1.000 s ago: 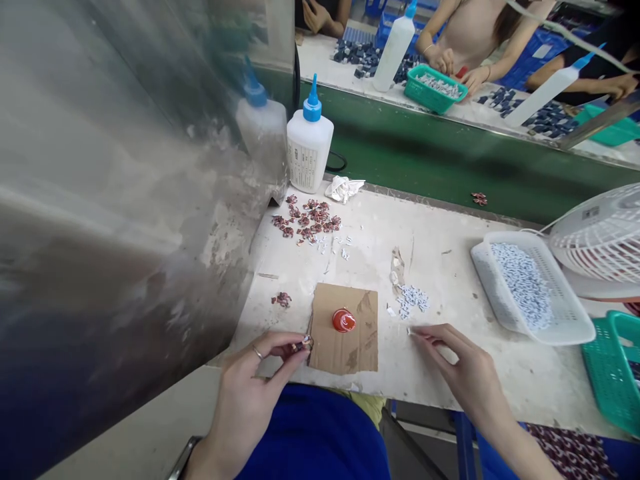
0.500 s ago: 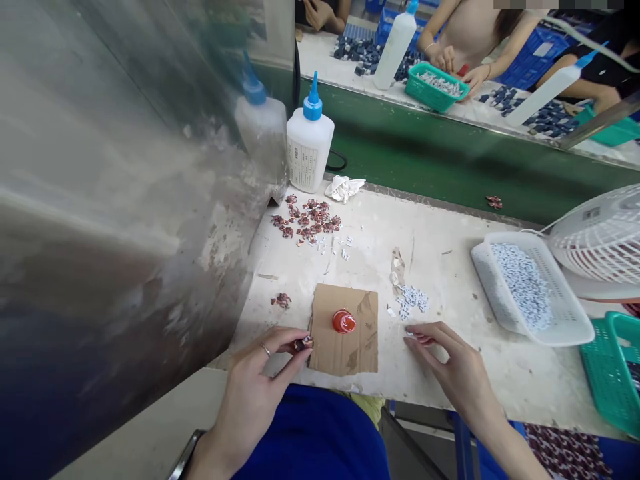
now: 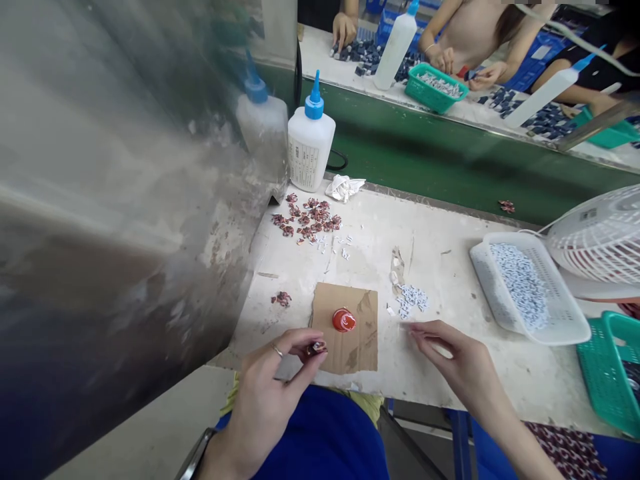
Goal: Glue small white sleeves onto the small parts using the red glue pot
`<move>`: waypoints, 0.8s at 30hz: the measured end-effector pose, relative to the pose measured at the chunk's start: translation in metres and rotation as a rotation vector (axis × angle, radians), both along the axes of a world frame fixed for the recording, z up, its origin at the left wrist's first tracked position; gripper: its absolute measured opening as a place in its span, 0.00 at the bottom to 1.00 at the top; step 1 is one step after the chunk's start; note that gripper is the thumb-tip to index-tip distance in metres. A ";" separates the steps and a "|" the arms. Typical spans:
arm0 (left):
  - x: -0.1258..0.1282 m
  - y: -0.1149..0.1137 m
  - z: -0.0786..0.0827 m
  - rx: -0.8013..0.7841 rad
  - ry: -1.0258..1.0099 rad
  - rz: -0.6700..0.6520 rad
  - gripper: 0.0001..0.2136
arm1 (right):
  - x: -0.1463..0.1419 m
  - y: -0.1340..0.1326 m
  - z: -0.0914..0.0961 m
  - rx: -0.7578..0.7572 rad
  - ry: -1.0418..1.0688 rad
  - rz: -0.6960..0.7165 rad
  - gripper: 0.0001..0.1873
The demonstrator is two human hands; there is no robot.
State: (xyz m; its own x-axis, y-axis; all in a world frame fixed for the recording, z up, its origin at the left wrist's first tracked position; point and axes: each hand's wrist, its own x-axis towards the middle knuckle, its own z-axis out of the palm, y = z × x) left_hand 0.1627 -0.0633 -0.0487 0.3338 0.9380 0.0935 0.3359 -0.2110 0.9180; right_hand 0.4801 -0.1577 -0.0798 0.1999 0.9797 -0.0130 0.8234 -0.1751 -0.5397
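My left hand (image 3: 280,373) pinches a small dark brown figure piece (image 3: 317,348) with a pale patch, over the lower left edge of a cardboard square (image 3: 365,353). On the cardboard sits a small round blob of glossy red, paste-like stuff (image 3: 344,320). My right hand (image 3: 455,353) is over the table right of the cardboard, thumb and fingertips together; whether something tiny is between them cannot be made out. Just beyond those fingertips lies a pile of small white pieces (image 3: 414,300). One brown figure piece (image 3: 281,299) lies left of the cardboard.
Several brown pieces (image 3: 315,217) lie farther back, near a white squeeze bottle (image 3: 311,150) and crumpled tissue (image 3: 345,188). At right stand a white basket (image 3: 575,323) of white pieces, a fan (image 3: 600,240) and a green basket (image 3: 597,373). A metal panel (image 3: 150,200) bounds the left. Co-workers sit opposite.
My left hand has moved right with the brown piece, now over the cardboard's edge. My right hand has barely shifted; the small white piece at its fingertips no longer shows.
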 end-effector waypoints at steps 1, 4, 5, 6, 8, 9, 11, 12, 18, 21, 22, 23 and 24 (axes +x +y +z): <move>0.001 0.000 0.000 0.009 -0.007 -0.003 0.11 | -0.001 0.000 -0.002 0.011 0.014 -0.024 0.13; 0.002 -0.001 0.002 0.037 -0.024 -0.019 0.10 | -0.006 -0.001 -0.006 0.044 0.030 -0.082 0.15; 0.003 -0.001 0.003 0.046 -0.029 -0.025 0.09 | -0.007 -0.002 -0.007 0.050 0.035 -0.093 0.15; 0.003 -0.001 0.004 0.053 -0.034 -0.031 0.09 | -0.008 -0.003 -0.006 0.051 0.046 -0.100 0.14; 0.003 -0.001 0.005 0.062 -0.043 -0.039 0.09 | -0.009 -0.003 -0.004 0.042 0.085 -0.118 0.13; 0.002 0.000 0.005 0.065 -0.047 -0.039 0.10 | -0.010 -0.002 -0.001 0.033 0.116 -0.131 0.13; 0.002 0.000 0.006 0.069 -0.051 -0.037 0.10 | -0.016 0.002 0.007 0.010 0.210 -0.163 0.14; 0.001 0.000 0.006 0.070 -0.052 -0.037 0.11 | -0.020 0.005 0.012 -0.008 0.271 -0.177 0.15; 0.000 -0.002 0.010 0.077 -0.028 -0.049 0.12 | -0.061 0.023 0.046 -0.148 0.670 -0.159 0.20; -0.002 -0.003 0.010 0.079 -0.012 -0.051 0.12 | -0.073 0.027 0.055 -0.190 0.806 -0.144 0.21; -0.002 -0.003 0.010 0.079 -0.009 -0.050 0.12 | -0.075 0.029 0.055 -0.200 0.837 -0.138 0.21; -0.002 -0.003 0.010 0.079 -0.003 -0.049 0.12 | -0.076 0.030 0.055 -0.207 0.856 -0.132 0.21; -0.003 -0.003 0.010 0.081 0.003 -0.048 0.12 | -0.077 0.031 0.054 -0.206 0.862 -0.127 0.20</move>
